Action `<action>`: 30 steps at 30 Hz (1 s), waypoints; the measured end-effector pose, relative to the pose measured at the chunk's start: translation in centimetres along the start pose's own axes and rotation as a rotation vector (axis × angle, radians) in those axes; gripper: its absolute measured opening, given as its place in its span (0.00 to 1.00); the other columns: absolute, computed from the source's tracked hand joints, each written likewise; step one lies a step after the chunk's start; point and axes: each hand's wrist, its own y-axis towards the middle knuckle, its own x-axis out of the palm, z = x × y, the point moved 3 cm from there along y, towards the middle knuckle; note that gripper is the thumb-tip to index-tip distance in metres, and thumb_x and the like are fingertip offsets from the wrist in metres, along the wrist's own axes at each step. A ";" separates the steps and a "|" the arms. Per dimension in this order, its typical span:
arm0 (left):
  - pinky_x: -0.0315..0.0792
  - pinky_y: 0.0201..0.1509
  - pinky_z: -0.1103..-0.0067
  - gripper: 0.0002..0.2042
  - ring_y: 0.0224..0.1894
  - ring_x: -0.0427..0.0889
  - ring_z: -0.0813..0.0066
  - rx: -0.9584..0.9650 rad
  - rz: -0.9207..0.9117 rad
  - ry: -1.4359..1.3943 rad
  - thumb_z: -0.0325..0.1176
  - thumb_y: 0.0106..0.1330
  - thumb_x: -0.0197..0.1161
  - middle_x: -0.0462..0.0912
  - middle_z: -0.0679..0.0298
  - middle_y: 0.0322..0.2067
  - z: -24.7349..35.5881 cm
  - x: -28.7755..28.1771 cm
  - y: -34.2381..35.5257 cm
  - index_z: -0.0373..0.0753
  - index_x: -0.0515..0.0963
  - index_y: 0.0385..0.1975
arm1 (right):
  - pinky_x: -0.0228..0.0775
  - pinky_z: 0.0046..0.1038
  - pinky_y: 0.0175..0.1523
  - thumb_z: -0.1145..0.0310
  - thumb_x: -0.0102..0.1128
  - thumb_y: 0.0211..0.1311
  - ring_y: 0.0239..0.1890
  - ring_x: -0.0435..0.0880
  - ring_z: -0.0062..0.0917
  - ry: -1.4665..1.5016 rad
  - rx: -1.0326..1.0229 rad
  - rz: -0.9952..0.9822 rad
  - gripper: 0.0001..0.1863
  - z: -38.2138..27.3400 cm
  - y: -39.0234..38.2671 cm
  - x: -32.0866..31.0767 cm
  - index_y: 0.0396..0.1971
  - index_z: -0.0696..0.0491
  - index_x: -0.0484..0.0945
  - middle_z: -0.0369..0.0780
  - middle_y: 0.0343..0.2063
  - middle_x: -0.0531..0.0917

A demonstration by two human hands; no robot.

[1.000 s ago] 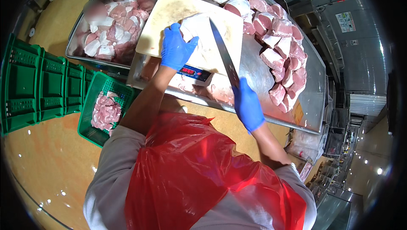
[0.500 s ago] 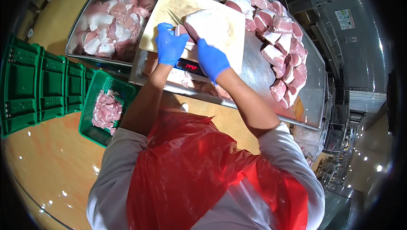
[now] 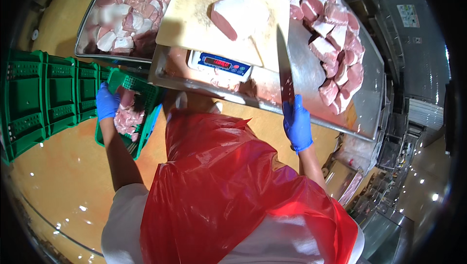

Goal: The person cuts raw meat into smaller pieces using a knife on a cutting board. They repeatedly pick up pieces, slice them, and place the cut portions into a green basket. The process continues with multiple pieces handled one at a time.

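My right hand [image 3: 297,124], in a blue glove, is wrapped round the handle of a long knife [image 3: 283,59]. Its blade points away from me, past the right edge of the cutting board [image 3: 187,18]. My left hand [image 3: 107,102], also gloved in blue, is low at the left over a green crate [image 3: 100,135], with a strip of pink meat [image 3: 126,97] against its fingers. Smaller meat trimmings [image 3: 128,119] lie in that crate. A large piece of meat [image 3: 242,13] with a pale fat layer rests on the board, its cut face toward the left.
A blue and white scale [image 3: 221,63] shows beneath the board's near edge. Left of the board stands a metal bin [image 3: 82,40] of meat chunks. Cut blocks [image 3: 335,45] are piled on the steel table [image 3: 304,84] at right. Stacked green crates [image 3: 44,101] stand far left.
My left hand has left the board and moved down left to the green crate with a meat strip. My right hand has drawn the knife back and right, off the meat.
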 end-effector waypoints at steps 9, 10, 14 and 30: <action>0.73 0.61 0.63 0.23 0.51 0.81 0.53 1.137 0.371 -0.530 0.32 0.64 0.69 0.79 0.51 0.55 35.2 -1.4 3.4 0.35 0.75 0.58 | 0.70 0.44 0.28 0.74 0.55 0.71 0.27 0.81 0.55 0.318 -0.029 0.241 0.10 -5.1 7.2 1.0 0.43 0.59 0.65 0.55 0.25 0.81; 0.72 0.61 0.61 0.28 0.54 0.79 0.51 1.009 0.284 -0.349 0.37 0.60 0.71 0.77 0.51 0.57 38.3 -1.3 3.1 0.35 0.73 0.60 | 0.70 0.44 0.29 0.74 0.55 0.71 0.27 0.81 0.55 0.335 -0.031 0.247 0.09 -5.5 7.7 0.7 0.43 0.59 0.65 0.55 0.25 0.81; 0.68 0.63 0.51 0.45 0.64 0.68 0.41 0.664 -0.034 0.097 0.46 0.48 0.74 0.66 0.53 0.67 45.5 -2.6 0.8 0.44 0.63 0.69 | 0.69 0.41 0.27 0.74 0.56 0.71 0.24 0.80 0.50 0.304 -0.058 0.341 0.09 -4.0 7.6 0.2 0.42 0.60 0.65 0.54 0.24 0.80; 0.76 0.58 0.70 0.15 0.51 0.84 0.59 0.905 -0.038 -0.937 0.22 0.63 0.56 0.85 0.49 0.46 30.6 -0.2 -7.5 0.31 0.80 0.49 | 0.74 0.50 0.31 0.71 0.51 0.70 0.29 0.82 0.55 0.023 -0.225 0.086 0.09 -6.7 14.1 6.0 0.44 0.57 0.65 0.57 0.28 0.80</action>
